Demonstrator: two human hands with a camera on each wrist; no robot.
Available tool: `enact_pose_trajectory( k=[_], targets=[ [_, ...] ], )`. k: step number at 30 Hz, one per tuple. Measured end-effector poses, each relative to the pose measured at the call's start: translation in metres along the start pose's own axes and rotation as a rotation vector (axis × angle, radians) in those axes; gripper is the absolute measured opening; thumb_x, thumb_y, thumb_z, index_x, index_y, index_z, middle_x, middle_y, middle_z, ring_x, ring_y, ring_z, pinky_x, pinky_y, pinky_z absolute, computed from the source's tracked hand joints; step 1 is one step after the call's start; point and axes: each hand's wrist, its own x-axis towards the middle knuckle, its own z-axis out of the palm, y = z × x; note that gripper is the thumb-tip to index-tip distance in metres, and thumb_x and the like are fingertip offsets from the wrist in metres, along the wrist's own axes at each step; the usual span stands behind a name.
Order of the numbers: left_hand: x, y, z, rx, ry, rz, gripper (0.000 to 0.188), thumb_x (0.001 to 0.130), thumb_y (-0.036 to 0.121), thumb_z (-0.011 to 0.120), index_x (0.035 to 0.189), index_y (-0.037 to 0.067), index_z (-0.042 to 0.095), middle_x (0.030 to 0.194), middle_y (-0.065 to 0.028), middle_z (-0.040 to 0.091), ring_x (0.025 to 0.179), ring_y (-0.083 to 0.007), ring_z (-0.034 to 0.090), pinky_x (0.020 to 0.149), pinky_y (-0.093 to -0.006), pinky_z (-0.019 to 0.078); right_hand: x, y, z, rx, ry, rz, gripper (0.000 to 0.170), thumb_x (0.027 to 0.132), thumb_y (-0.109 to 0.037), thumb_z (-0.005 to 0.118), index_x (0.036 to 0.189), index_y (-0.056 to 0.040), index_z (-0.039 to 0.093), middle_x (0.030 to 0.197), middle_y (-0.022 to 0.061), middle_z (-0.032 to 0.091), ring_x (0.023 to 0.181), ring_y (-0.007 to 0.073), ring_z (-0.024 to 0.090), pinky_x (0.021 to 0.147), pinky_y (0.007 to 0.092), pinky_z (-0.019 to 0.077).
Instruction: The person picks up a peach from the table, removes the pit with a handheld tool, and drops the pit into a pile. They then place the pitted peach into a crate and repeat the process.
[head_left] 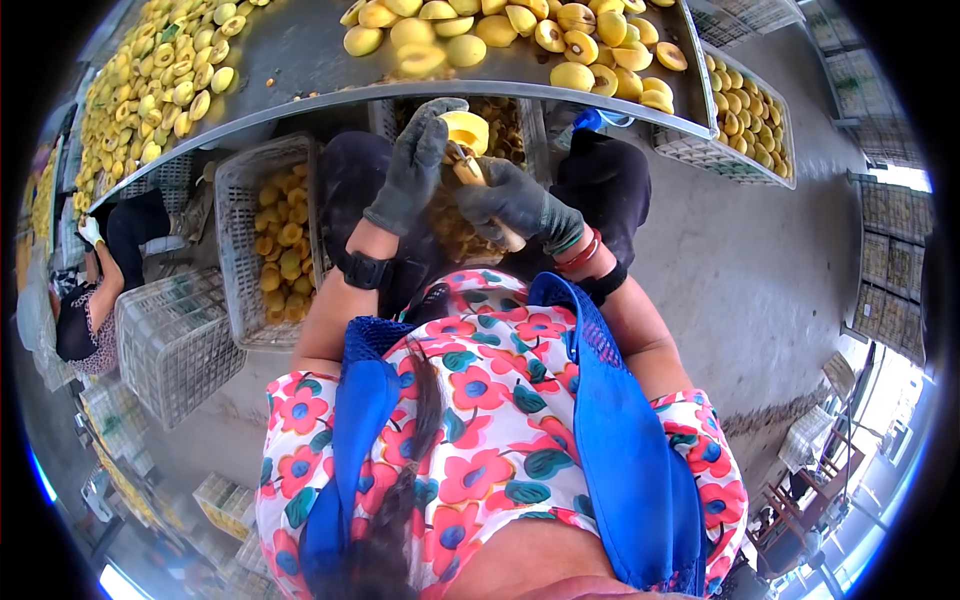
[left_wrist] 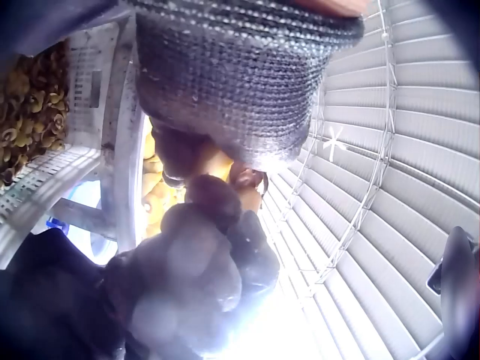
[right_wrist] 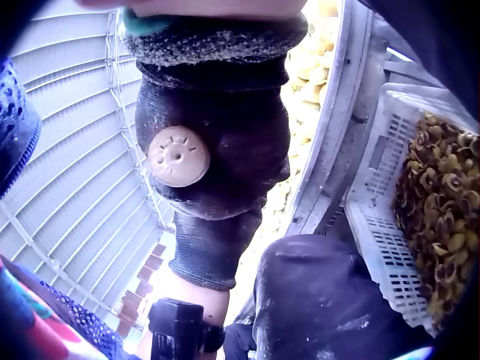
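In the head view my gloved left hand [head_left: 415, 160] holds a yellow peach half [head_left: 465, 130] between fingers and thumb. My right hand [head_left: 515, 200], also in a dark glove, grips a tool with a pale wooden handle [head_left: 468, 170], its working end right at the fruit. The round butt of that handle [right_wrist: 178, 156] shows below the fist in the right wrist view. In the left wrist view the dark glove [left_wrist: 225, 82] covers most of the peach half, and the tool's tip is largely hidden. Both hands are close together over a crate of peach pieces [right_wrist: 442, 217].
A metal table [head_left: 300, 75] bearing many peach halves [head_left: 600, 50] runs across the front. Plastic crates of peaches stand at the left [head_left: 230, 200] and the right [head_left: 790, 170]. Another person [head_left: 95, 300] sits at the far left. Legs flank the middle crate.
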Motion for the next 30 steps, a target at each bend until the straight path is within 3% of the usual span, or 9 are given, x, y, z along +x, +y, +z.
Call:
enact_pose_trajectory(
  k=[4,7,11,13,16,21,25,28,30],
  targets=[
    [-0.002,0.025,-0.028,-0.034,0.181,-0.296,0.036,0.098,0.023,0.036,0.115,-0.004,0.053,0.116,-0.0221,0.057,0.1,-0.0311,0.059,0.088,-0.0365,0.047,-0.003,-0.003,0.006,-0.192,-0.038,-0.068,0.018,0.086,-0.008,0.058,0.102,-0.0014,0.054,0.066,-0.0013,0.053,0.053,0.0061,0.048,0.047,0.0228,0.0404],
    [-0.016,0.03,-0.061,-0.031,0.313,-0.297,0.042,0.099,0.035,0.04,0.114,-0.001,0.056,0.109,-0.0104,0.061,0.096,-0.0178,0.058,0.086,-0.031,0.0476,-0.004,0.004,0.003,-0.324,0.04,-0.043,0.026,0.088,-0.01,0.059,0.111,-0.0019,0.053,0.067,-0.0019,0.053,0.053,0.005,0.048,0.048,0.0225,0.042],
    [-0.056,-0.001,-0.187,0.984,0.317,-0.042,0.044,0.1,0.034,0.035,0.114,-0.002,0.056,0.115,-0.0186,0.059,0.107,-0.0275,0.055,0.093,-0.0346,0.0413,-0.008,0.004,0.007,-0.318,0.136,0.018,0.024,0.087,-0.011,0.059,0.109,-0.0014,0.053,0.067,-0.0015,0.053,0.053,0.0056,0.049,0.048,0.0229,0.0421],
    [-0.079,0.012,-0.215,1.357,0.422,-0.497,0.034,0.098,0.029,0.04,0.117,0.005,0.054,0.119,-0.0212,0.057,0.109,-0.0347,0.055,0.086,-0.0411,0.0462,-0.006,0.015,0.002,-0.277,0.122,-0.004,0.022,0.088,-0.011,0.058,0.106,-0.0011,0.054,0.067,-0.0014,0.053,0.053,0.0061,0.049,0.048,0.0232,0.042],
    [-0.078,0.01,-0.237,1.59,0.365,-0.615,0.032,0.096,0.029,0.043,0.119,0.009,0.054,0.116,-0.0212,0.058,0.107,-0.0371,0.055,0.084,-0.043,0.0473,0.008,0.025,-0.006,-0.365,0.094,0.169,0.02,0.088,-0.014,0.059,0.103,-0.0011,0.055,0.067,-0.0003,0.054,0.052,0.0076,0.05,0.048,0.0239,0.042],
    [0.019,-0.065,-0.201,1.109,0.246,0.049,0.051,0.089,0.049,0.047,0.108,0.005,0.064,0.108,-0.0195,0.064,0.1,-0.0366,0.061,0.088,-0.0424,0.0469,0.016,0.036,-0.005,-0.391,0.257,0.074,0.014,0.089,-0.017,0.058,0.093,-0.0032,0.058,0.068,0.0017,0.055,0.056,0.0086,0.053,0.049,0.0251,0.0429],
    [0.102,-0.098,-0.122,1.241,0.125,-0.194,0.054,0.084,0.05,0.056,0.117,0.007,0.059,0.11,-0.0188,0.064,0.102,-0.0353,0.06,0.089,-0.0426,0.0468,0.015,0.035,-0.002,-0.759,0.447,-0.291,0.023,0.085,-0.017,0.062,0.097,0.0021,0.056,0.073,0.0073,0.059,0.063,0.014,0.056,0.057,0.0295,0.0465],
    [0.137,-0.109,-0.086,1.22,-0.056,-0.298,0.066,0.079,0.054,0.061,0.119,0.002,0.056,0.115,-0.0223,0.06,0.109,-0.0352,0.057,0.093,-0.0429,0.0444,0.019,0.035,-0.008,-0.446,0.403,0.156,0.028,0.083,-0.019,0.063,0.099,0.003,0.056,0.08,0.0154,0.063,0.073,0.0242,0.062,0.067,0.0356,0.0492],
    [0.152,-0.12,-0.076,1.175,-0.189,-0.335,0.07,0.075,0.055,0.064,0.12,0.002,0.054,0.112,-0.0236,0.061,0.107,-0.0359,0.058,0.091,-0.0429,0.0454,0.022,0.046,-0.015,-0.713,0.386,0.114,0.027,0.084,-0.02,0.062,0.101,0.0012,0.057,0.073,0.0096,0.06,0.065,0.0178,0.059,0.059,0.0328,0.0473]
  ],
)
